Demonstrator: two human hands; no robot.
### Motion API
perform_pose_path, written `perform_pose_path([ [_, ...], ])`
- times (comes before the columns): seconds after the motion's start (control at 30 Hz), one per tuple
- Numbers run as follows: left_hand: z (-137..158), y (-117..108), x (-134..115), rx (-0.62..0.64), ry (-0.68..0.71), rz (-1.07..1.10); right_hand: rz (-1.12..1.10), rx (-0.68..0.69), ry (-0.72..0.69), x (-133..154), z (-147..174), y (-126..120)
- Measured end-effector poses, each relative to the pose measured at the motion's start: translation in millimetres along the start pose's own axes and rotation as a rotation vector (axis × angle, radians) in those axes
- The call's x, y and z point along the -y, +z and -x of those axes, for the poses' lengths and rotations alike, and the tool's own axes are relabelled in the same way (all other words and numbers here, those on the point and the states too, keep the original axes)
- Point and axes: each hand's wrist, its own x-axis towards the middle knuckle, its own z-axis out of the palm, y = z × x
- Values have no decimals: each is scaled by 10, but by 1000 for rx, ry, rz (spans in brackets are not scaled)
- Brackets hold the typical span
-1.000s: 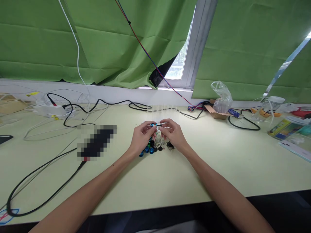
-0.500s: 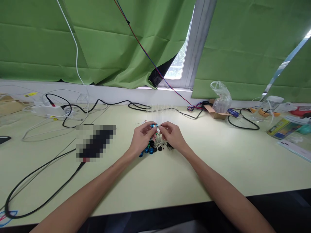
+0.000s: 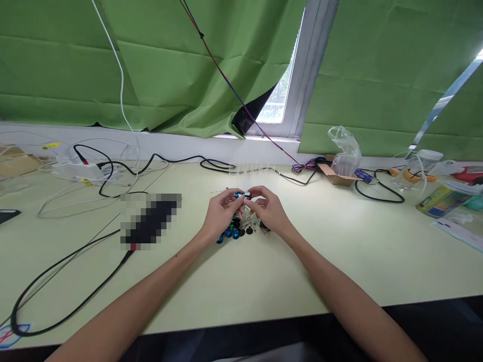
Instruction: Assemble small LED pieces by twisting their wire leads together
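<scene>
My left hand pinches a small part with a shiny blue end and a pale middle, held just above the table. Its black end points toward my right hand, whose thumb and index finger are curled around that side. The fingers cover much of the part, so its exact kind is not clear. Below the hands lies a pile of small pieces: shiny blue round caps, black discs, some green bits and thin metal pins.
A clear plastic rack or holder stands behind my hands. To the left lie a blurred-out dark device and a looping black cable. A small cardboard box holds a plastic bag at the back right.
My right fingers have loosened and lifted slightly around the part, and its black end now shows between the hands. The view has shifted a little; the pile looks the same.
</scene>
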Motion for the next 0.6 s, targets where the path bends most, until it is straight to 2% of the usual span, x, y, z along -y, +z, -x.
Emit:
perform_pose_path([
  [0.2,-7,-4,22,5,-10,19,-34,-3,-14,-8,-4,5],
  [0.6,-18,13,16,11,-7,113,87,-20,-26,-51,-14,-1],
])
